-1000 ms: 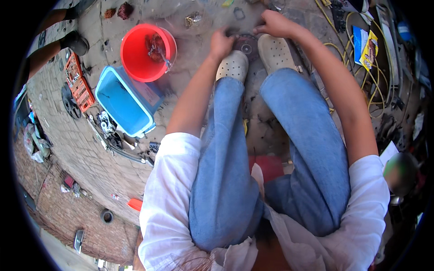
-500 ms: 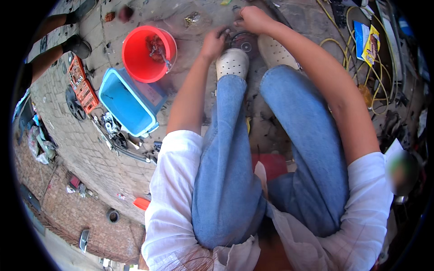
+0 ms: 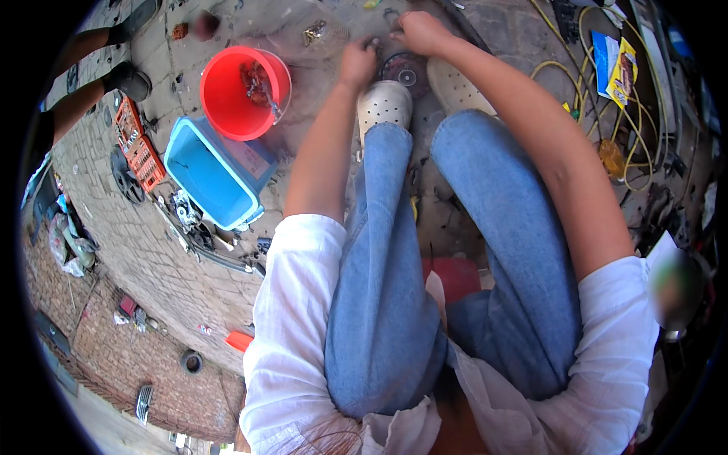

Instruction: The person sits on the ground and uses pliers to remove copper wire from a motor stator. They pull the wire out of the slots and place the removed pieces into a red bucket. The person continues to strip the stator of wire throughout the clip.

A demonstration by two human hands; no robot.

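Observation:
On the paving in front of my shoes lies a dark round disc-shaped part point(image 3: 407, 74) with a lighter hub and a reddish tint. My left hand point(image 3: 359, 62) is just left of it, fingers curled and pinched together at the tips; what they hold, if anything, is too small to make out. Beyond the disc and to its right, my right hand point(image 3: 421, 32) is closed, thumb and fingers pinched at its left side, its contents hidden. The left shoe point(image 3: 385, 105), pale with holes, touches the disc's near edge. Another pale shoe point(image 3: 456, 83) stands to the right.
At left stand a red bucket point(image 3: 220, 98) holding reddish-brown pieces and a blue tub point(image 3: 208, 182). Beyond them are an orange tool case point(image 3: 142, 155) and another person's legs point(image 3: 95, 89). A yellow hose point(image 3: 580, 83) and packets point(image 3: 622, 72) lie at right. Metal parts point(image 3: 189, 220) lie below the tub.
My left hand has drawn slightly left and up, its fingers closer together. More of the disc's face shows now. My right hand has shifted only a little. The view has tilted slightly.

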